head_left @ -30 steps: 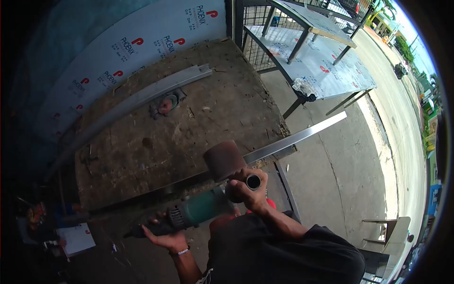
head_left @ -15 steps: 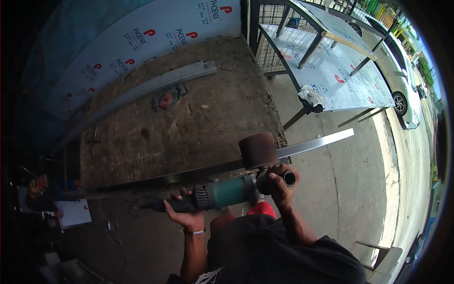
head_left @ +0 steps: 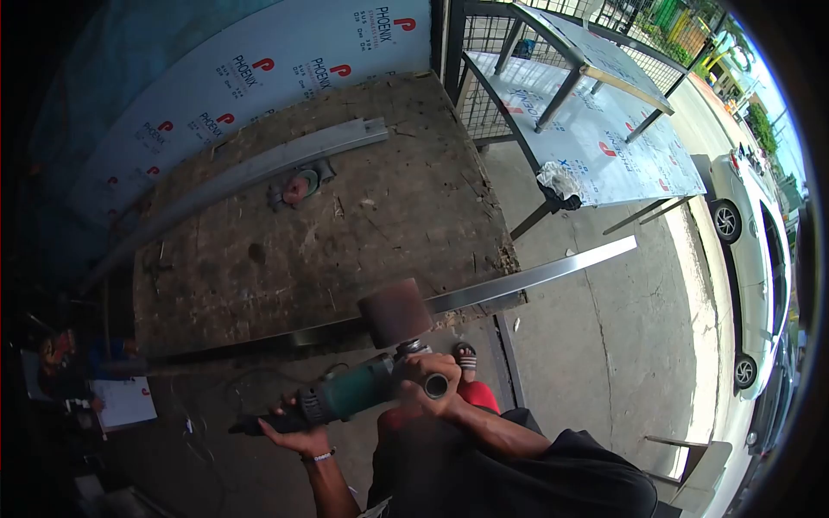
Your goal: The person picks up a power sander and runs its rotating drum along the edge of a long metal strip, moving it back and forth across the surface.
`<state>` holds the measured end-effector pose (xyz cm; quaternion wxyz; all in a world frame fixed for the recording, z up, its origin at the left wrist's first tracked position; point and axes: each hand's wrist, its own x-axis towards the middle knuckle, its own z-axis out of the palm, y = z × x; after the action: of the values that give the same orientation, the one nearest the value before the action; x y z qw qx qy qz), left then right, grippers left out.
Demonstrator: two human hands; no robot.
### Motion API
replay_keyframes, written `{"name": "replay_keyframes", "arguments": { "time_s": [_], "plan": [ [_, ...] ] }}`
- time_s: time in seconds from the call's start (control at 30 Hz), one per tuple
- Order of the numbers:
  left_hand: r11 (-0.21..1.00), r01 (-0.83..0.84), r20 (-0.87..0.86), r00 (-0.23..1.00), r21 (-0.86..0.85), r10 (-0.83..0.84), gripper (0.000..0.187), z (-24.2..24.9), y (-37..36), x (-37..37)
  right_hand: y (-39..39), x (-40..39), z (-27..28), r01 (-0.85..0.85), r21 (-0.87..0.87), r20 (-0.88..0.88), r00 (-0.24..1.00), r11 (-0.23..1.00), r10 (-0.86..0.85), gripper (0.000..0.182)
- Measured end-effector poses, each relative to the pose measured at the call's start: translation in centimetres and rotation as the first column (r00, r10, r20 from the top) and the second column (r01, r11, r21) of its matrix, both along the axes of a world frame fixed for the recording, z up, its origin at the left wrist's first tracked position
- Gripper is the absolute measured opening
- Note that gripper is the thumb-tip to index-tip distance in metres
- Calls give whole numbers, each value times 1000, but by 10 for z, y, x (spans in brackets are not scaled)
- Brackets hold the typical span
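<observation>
My left hand [head_left: 298, 439] is wrapped round the black rear handle of a green-bodied drum sander [head_left: 356, 388]. Close behind its drum, my right hand [head_left: 434, 380] grips the front handle, whose hollow tube end faces up. The brown abrasive drum [head_left: 395, 314] overlaps a long shiny metal bar [head_left: 553, 269] in this view. That bar lies along the near edge of the worn wooden table [head_left: 294, 250] and sticks out past its right corner.
On the table lie a long grey metal profile [head_left: 285, 154] and a small round tool [head_left: 300, 187]. Film-covered sheet [head_left: 285, 60] stands behind. A steel table [head_left: 596, 155] holds a crumpled bag [head_left: 560, 183]. Another person [head_left: 65, 363] is at the far left; cars [head_left: 751, 224] stand at right.
Both hands have carried the drum sander left and toward my body, and the drum has shifted left along the bar. The view has moved slightly, showing more of the car.
</observation>
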<state>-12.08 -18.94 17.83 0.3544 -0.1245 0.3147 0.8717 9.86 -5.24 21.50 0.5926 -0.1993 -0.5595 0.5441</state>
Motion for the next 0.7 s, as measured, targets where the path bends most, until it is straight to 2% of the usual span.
{"name": "replay_keyframes", "arguments": {
  "time_s": [0.13,0.2,0.23,0.3,0.37,0.43,0.5,0.7],
  "plan": [
    [1000,-3,-69,998,-18,2,41,11,3,7,5,13,-2,37,-63,0,999,997,-37,29],
    [993,104,-113,989,59,-97,38,8,18,28,11,40,-2,97,-108,-25,995,989,-100,29],
    [993,103,-118,988,61,-95,38,7,27,43,14,57,-7,143,-114,-44,988,983,-149,29],
    [954,227,-74,973,195,-217,39,2,51,82,24,102,-11,203,-99,23,979,974,-201,30],
    [944,270,-48,963,190,-265,39,-11,73,117,36,140,2,274,-141,0,961,951,-277,32],
    [918,296,40,948,264,-317,39,-13,96,155,47,174,2,360,-185,-46,926,915,-374,32],
    [905,337,23,935,261,-355,41,-22,112,178,57,200,0,417,-192,-47,900,888,-433,32],
    [917,327,-8,943,228,-334,45,-20,111,179,56,200,8,353,-242,-17,930,904,-368,33]
  ]
}}
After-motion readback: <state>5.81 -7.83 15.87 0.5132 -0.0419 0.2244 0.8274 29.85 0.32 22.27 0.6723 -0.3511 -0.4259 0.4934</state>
